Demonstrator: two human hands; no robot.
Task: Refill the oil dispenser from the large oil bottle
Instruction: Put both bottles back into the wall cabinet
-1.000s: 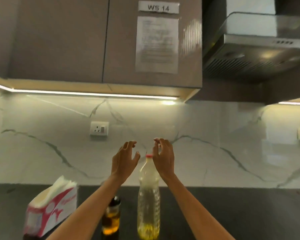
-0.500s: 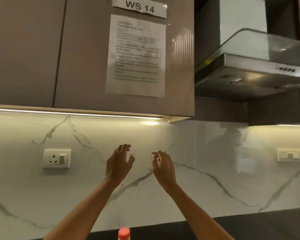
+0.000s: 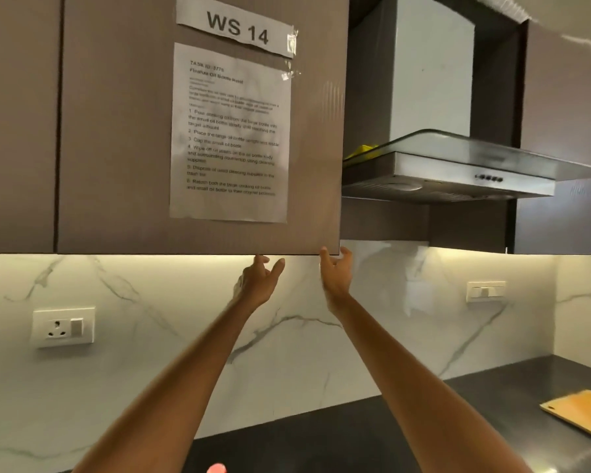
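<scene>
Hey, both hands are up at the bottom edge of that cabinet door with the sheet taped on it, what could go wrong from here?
1. The cabinet door may swing out toward the head camera once the left hand and right hand, both at its bottom edge, pull.
2. The red cap sits just below the forearms; lowering them blindly could knock that bottle over.
3. The taped instruction sheet could snag or peel.

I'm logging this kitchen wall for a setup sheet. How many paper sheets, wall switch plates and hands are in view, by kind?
Paper sheets on the cabinet door: 2, WS 14 label, instruction sheet
Wall switch plates: 2, left plate, right plate
Hands: 2, left hand, right hand
Total: 6
</scene>
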